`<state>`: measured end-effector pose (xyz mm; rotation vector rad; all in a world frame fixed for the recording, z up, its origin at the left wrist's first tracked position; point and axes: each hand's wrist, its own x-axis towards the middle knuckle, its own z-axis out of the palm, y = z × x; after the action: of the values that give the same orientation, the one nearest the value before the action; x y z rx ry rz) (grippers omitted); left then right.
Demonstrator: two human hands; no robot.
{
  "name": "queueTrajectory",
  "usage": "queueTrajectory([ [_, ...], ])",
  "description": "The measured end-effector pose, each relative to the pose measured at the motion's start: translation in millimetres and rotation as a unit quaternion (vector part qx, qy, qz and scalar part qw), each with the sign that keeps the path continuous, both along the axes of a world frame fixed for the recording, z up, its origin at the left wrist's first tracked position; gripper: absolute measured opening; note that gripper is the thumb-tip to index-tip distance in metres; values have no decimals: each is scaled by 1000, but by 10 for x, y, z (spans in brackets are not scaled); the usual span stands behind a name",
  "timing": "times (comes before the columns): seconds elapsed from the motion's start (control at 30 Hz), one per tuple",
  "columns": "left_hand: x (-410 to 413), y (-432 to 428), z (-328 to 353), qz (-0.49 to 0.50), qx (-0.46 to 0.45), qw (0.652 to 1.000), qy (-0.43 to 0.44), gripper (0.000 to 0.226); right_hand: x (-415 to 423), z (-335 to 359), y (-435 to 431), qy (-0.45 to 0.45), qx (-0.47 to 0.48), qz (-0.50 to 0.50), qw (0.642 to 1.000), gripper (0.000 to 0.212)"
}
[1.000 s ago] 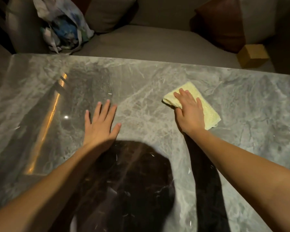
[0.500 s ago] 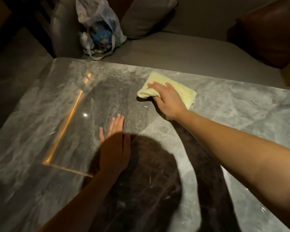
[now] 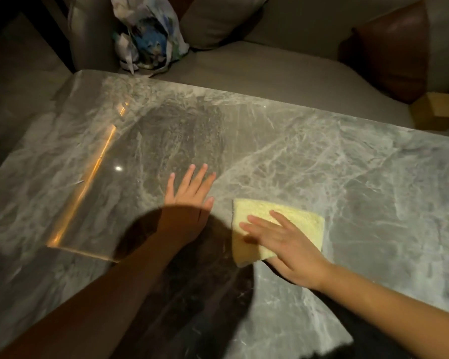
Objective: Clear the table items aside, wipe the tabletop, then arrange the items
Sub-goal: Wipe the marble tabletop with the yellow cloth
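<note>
A folded pale yellow cloth [image 3: 296, 224] lies flat on the grey marble tabletop [image 3: 360, 177], right of centre. My right hand [image 3: 285, 244] presses down on the cloth's near half with fingers spread. My left hand [image 3: 189, 200] rests flat on the bare marble just left of the cloth, fingers apart, holding nothing. A gap of bare stone separates the two hands. My head's shadow darkens the marble below both hands.
A grey sofa [image 3: 257, 73] runs along the table's far edge. On it sit a stuffed plastic bag [image 3: 148, 37] at the left, a brown cushion [image 3: 389, 47] at the right, and a small cardboard box [image 3: 436, 110] by the far right edge.
My right hand has dragged the cloth from near the far edge back toward me and to the right. My left hand has stayed flat in about the same spot.
</note>
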<state>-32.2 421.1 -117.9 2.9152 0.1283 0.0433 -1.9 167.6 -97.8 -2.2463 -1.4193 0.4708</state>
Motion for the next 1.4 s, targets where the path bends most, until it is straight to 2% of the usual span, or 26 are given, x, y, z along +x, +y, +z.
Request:
queueTrajectory([
  [0.07, 20, 8, -22, 7, 11, 1000, 6, 52, -12, 0, -96, 24, 66, -124, 990, 46],
  [0.13, 18, 17, -41, 7, 13, 1000, 3, 53, 74, -6, -102, 27, 124, -263, 957, 40],
  [0.2, 26, 13, -61, -7, 10, 1000, 1, 52, 268, -51, -70, 12, 136, -380, 915, 40],
  [0.27, 57, 16, -67, -11, 10, 1000, -1, 52, 549, -30, -4, 2, 106, -441, 891, 43],
  [0.33, 85, 17, -55, -9, 12, 1000, -3, 52, 810, 7, 71, -16, 34, -421, 906, 46],
  [0.43, 90, 21, -33, -9, 17, 1000, -6, 52, 1029, 12, 183, -75, -83, -319, 941, 69],
  [0.53, 83, 20, -21, -6, 14, 1000, 2, 52, 1050, -8, 242, -111, -147, -249, 951, 76],
  [0.77, 100, -4, 22, 9, 25, 998, 51, 54, 494, 11, 203, -127, -143, -40, 981, 67],
  [0.87, 107, -3, 30, 3, 19, 998, 59, 55, 200, -60, -14, -136, -128, 6, 982, 65],
  [1.0, 120, -56, 62, -42, 32, 997, 61, 55, 327, -39, -237, -107, -115, -4, 988, 67],
  [1.1, 207, -171, 73, -84, 34, 993, 71, 58, 623, -8, -420, -104, -131, -47, 985, 68],
  [1.27, 410, -325, 42, -39, 33, 995, 88, 53, 1041, 16, -907, -107, -143, -163, 970, 66],
  [1.4, 408, -317, 51, -41, 29, 995, 88, 54, 1030, -2, -1261, -92, -127, -234, 959, 63],
])
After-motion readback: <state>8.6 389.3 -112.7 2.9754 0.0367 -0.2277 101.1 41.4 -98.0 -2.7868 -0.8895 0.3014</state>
